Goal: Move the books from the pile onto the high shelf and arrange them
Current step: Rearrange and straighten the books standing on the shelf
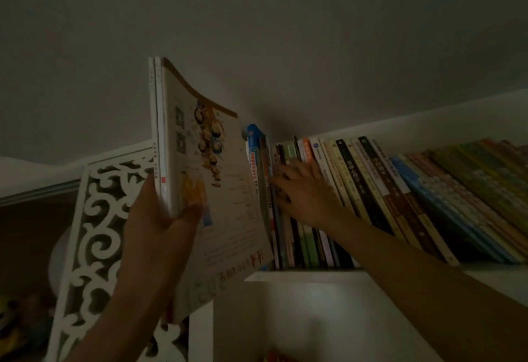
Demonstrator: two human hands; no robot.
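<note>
- I look up at the high shelf (314,271), a white board running from the middle of the view out to the right, under a dim ceiling.
- A row of shelved books (400,190) fills it, spines out, all leaning over to the right; the row ends on the left at a blue-spined book (255,150).
- A white fretwork panel (94,218) stands at the left end of the shelf, so the free room lies between that panel and the blue spine.
- The held books (200,178), a few thin volumes together, are upright in the air right in front of that room, long axis vertical, the front cover bowing out to the right toward the blue spine. I cannot tell whether it touches.
- My left hand (160,218) grips them near the lower spine edge, thumb curled over the front cover and fingers behind.
- My right hand (300,187) is flat with fingers straight, pressing on the spines at the left end of the row; it holds nothing.
- My reading: the slot sits straight behind and a little right of the left hand, so that hand is nearer and should push the books in upright while the right hand keeps the row back.
- The pile is out of sight.
</note>
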